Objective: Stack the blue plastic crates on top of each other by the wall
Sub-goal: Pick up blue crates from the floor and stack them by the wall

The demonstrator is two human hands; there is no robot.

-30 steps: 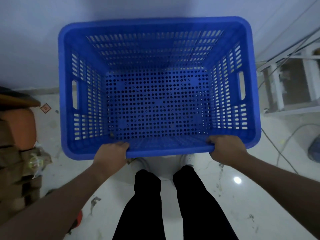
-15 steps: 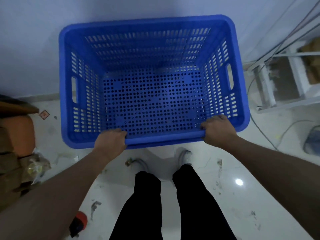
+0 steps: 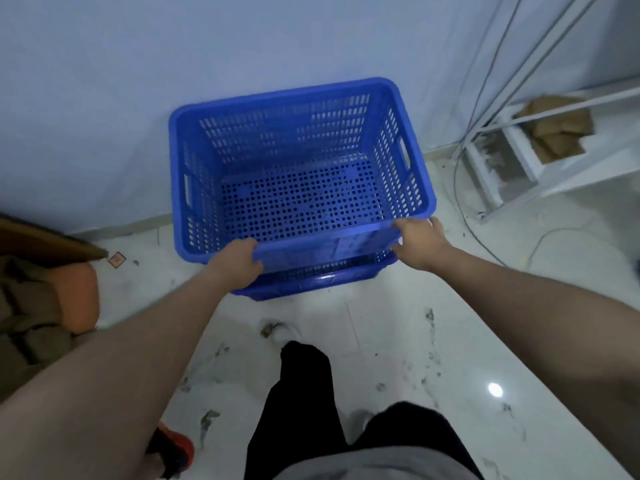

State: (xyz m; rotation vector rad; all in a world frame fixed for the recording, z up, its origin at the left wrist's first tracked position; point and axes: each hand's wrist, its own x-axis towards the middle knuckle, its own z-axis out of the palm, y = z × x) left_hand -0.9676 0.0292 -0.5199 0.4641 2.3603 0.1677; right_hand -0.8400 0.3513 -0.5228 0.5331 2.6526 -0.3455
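A blue perforated plastic crate [image 3: 298,188] stands low against the pale wall, its opening facing up. Under its near side shows the rim of a second blue crate [image 3: 311,280], so the upper one sits nested on or in it. My left hand [image 3: 237,259] grips the near rim at its left part, fingers curled over the edge. At the near right corner my right hand [image 3: 420,239] holds the same rim. Both arms stretch forward and down.
White marble floor [image 3: 398,341] lies around my dark-trousered legs. A white metal rack [image 3: 519,161] with cardboard and loose cables stands at the right. Orange and brown bundles [image 3: 72,296] sit at the left. A small red object [image 3: 176,445] lies by my left arm.
The crate has gone down and away from me, from chest height to resting low by the wall on another blue crate. Both hands stayed on its near rim.
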